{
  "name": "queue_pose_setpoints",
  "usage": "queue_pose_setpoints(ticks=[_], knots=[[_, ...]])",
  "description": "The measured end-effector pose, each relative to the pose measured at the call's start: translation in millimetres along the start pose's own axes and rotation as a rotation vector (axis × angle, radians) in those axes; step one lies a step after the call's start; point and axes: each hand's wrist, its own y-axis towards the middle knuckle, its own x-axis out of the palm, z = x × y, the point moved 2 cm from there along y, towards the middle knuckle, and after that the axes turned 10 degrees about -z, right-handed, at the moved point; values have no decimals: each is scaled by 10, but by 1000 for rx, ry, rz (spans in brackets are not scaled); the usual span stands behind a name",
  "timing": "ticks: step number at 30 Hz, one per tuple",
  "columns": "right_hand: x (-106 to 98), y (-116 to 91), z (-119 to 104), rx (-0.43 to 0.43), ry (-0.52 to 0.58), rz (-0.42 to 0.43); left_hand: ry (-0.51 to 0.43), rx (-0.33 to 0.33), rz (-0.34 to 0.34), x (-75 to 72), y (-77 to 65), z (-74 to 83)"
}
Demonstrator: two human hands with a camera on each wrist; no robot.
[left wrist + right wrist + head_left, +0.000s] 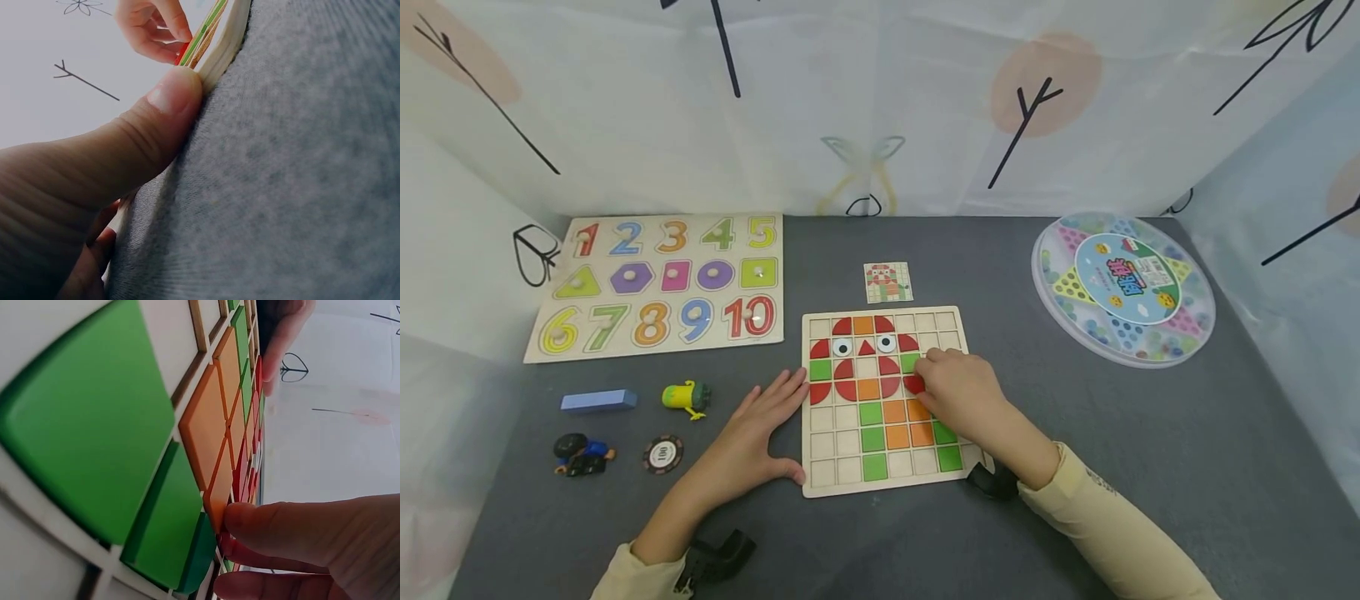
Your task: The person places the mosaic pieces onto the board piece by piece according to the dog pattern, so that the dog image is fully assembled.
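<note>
A wooden grid board (825, 447) lies in the middle of the table, holding red, orange and green pieces and two eye pieces (842, 347). My left hand (748, 446) rests with spread fingers along its left edge; the thumb (175, 94) presses the board's side near the lower left corner. At the right side of the grid, my right hand (966, 398) pinches a red piece (913, 383) between thumb and fingers, low over the cells. In the right wrist view, green tiles (94, 419) and orange tiles (205, 428) sit beside that hand's thumb (250, 519).
A small picture card (888, 282) lies behind the board. Back left is a number puzzle (696, 283); back right, a round game box (1123, 287). Left of my left hand are a blue block (598, 401), a green-yellow toy (686, 398), a dark figure (583, 455) and a chip (663, 454).
</note>
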Motion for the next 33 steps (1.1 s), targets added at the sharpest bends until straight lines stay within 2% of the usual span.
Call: queue_pose_setpoints(ticks=[5, 9, 16, 20, 25, 29, 33], knots=[[1, -19, 16, 12, -6, -4, 3, 0, 0, 5, 1, 3], [-24, -98, 122, 17, 52, -4, 6, 1, 0, 10, 5, 2], [15, -525, 562, 142, 191, 0, 12, 20, 7, 6, 8, 1], [149, -664, 668, 164, 228, -6, 12, 24, 10, 1, 1, -19], [261, -654, 646, 146, 251, 17, 17, 25, 14, 8, -3, -33], [297, -623, 620, 123, 225, 31, 18, 17, 12, 11, 0, -26], [301, -620, 606, 192, 196, 32, 15, 6, 7, 5, -2, -12]])
